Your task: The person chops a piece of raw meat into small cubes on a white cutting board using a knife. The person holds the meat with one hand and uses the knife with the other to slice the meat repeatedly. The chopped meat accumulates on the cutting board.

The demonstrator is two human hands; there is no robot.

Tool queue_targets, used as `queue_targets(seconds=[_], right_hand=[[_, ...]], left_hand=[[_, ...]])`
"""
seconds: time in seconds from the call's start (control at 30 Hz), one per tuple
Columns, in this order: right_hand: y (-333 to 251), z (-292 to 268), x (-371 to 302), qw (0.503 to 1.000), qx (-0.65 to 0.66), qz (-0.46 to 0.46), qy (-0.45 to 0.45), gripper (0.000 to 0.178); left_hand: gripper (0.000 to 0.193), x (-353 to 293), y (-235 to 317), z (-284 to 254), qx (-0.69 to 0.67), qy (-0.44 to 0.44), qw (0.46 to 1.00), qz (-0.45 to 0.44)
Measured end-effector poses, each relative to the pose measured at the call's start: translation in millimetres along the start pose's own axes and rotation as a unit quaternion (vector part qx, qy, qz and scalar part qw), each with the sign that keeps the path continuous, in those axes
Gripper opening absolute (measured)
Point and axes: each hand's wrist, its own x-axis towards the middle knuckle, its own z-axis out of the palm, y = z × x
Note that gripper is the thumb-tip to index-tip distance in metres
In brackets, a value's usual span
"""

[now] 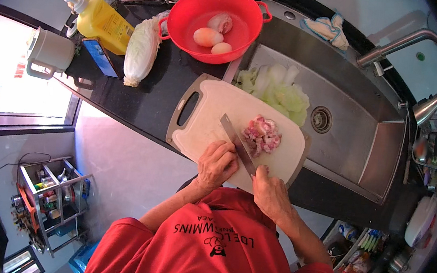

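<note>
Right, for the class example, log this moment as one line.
right hand: holds knife | left hand: beside knife | cutting board: pink meat pieces | sink: pale leaves

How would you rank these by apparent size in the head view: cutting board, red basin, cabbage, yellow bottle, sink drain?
1. Cutting board
2. Red basin
3. Cabbage and yellow bottle: too alike to rank
4. Sink drain

head-worn fisheye, downward onto cutting board (220,97)
</note>
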Motion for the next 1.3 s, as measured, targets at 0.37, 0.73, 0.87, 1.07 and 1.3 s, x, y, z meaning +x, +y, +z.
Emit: queue_targets(seconds=[0.37, 0.73, 0.87, 1.07, 1.3], right_hand=[[-21, 6, 63, 0.993, -0.009, -0.088, 0.073, 0.008], [-9, 2, 31, 0.997, -0.028, -0.069, 0.013, 0.008], [-16, 18, 70, 0.990, -0.033, -0.118, 0.076, 0.010], [-2, -1, 20, 0.999, -0.031, -0.042, 0.009, 0.014], [40, -6, -11, 0.999, 0.019, -0.011, 0.029, 0.019]], left_hand=[[0.021, -2, 1, 2, -0.001, 0.003, 0.999, -0.051], [0.021, -9, 6, 2, -0.005, -0.004, 0.998, -0.069], [0.021, -3, 11, 2, 0.016, 0.013, 0.998, -0.055], [0.021, -8, 7, 7, 0.032, 0.027, 0.998, -0.053], [0.023, -12, 14, 2, -0.042, 0.057, 0.992, -0.108]])
